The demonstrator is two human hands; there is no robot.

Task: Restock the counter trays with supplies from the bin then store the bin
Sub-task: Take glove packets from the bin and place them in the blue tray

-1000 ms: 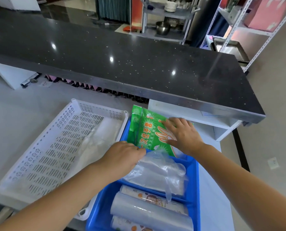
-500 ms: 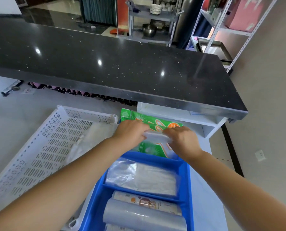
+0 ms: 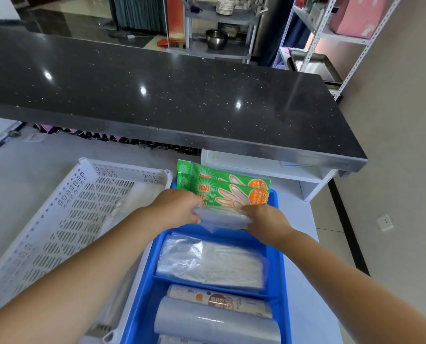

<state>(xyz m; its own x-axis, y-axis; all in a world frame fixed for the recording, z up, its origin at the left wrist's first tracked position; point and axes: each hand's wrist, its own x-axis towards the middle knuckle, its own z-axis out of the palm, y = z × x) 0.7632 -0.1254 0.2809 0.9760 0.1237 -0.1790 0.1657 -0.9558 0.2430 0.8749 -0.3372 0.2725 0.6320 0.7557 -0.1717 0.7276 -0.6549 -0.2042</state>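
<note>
Both hands have moved to the far compartment since a second ago: the left hand (image 3: 174,207) came off the middle bag and the right hand (image 3: 266,219) off the green packs.

Head view: the hands grip a clear flat pack (image 3: 223,217) by its ends, fingers curled round it, one hand per end. The pack is between the fingertips, over the far compartment of the blue tray (image 3: 280,259). Green glove packs (image 3: 229,187) stand just beyond the fingers. On the near side of the hands, a clear bag (image 3: 212,261) lies in the middle compartment, with rolls (image 3: 217,321) in the nearest one. The white perforated bin (image 3: 58,219) is left of the left hand, just beside the tray.
</note>
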